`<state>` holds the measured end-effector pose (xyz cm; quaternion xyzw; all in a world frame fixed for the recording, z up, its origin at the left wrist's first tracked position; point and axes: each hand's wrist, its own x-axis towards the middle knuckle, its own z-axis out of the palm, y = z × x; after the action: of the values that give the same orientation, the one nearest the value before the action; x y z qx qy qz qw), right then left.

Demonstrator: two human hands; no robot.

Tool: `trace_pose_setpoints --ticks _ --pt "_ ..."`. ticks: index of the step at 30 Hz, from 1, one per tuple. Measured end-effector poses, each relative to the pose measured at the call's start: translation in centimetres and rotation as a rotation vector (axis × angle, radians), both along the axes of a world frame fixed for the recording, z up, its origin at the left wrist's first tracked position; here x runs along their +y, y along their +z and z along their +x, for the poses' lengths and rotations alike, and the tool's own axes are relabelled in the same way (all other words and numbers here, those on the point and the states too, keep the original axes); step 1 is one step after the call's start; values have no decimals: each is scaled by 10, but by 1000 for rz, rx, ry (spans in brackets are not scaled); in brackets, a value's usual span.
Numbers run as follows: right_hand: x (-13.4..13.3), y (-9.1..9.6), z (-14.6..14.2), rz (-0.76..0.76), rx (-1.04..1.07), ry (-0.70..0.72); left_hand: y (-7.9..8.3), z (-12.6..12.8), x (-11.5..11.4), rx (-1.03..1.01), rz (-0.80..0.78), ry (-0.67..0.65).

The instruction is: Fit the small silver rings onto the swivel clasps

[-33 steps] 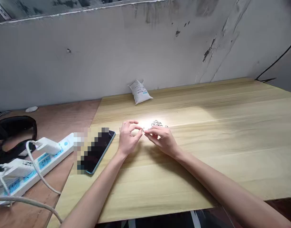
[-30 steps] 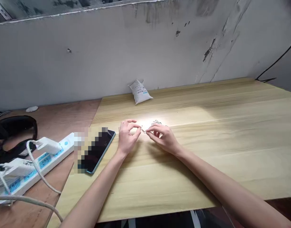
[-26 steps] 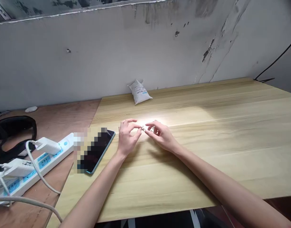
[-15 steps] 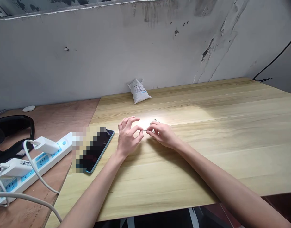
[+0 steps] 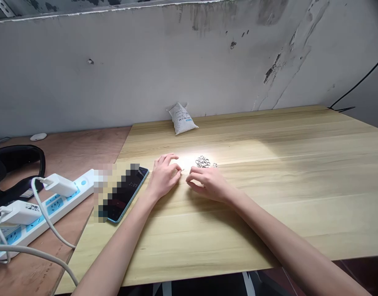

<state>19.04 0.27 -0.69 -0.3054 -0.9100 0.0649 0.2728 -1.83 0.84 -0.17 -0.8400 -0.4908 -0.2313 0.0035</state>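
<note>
The left hand [image 5: 164, 179] and right hand [image 5: 207, 184] rest palm-down on the table [image 5: 269, 197].

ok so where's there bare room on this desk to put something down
Widest bare patch: the light board right of the ring pile and right hand, out to its far corner. A smaller strip lies between the white pouch and the left hand. Crowded on the left: phone, power strip and cables.

1. A small white pouch [image 5: 182, 118] leans at the wall on the pale bench [image 5: 269, 172].
2. A dark phone [image 5: 125, 194] lies near the bench's left edge.
3. Left of it, a white power strip [image 5: 50, 207] carries two chargers [image 5: 60, 185].
</note>
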Motion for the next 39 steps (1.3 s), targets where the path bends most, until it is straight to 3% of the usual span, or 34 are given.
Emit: trace_pose_setpoints --ticks 5,9,15,24,30,39 --pt "9 0 12 -164 -29 -25 1 -8 5 61 50 10" --pt "13 -2 12 -118 -35 -220 4 -8 5 88 67 2" --pt "12 -3 -1 -58 -260 -422 6 -8 2 73 56 -26" --pt "13 -5 -10 10 -330 -435 0 5 -4 -18 -47 -76" --pt "14 -5 -7 -26 -316 -394 -8 21 -6 -55 -51 -22" --pt "12 -4 -6 -43 -230 -331 -10 23 -4 -81 -59 -3"
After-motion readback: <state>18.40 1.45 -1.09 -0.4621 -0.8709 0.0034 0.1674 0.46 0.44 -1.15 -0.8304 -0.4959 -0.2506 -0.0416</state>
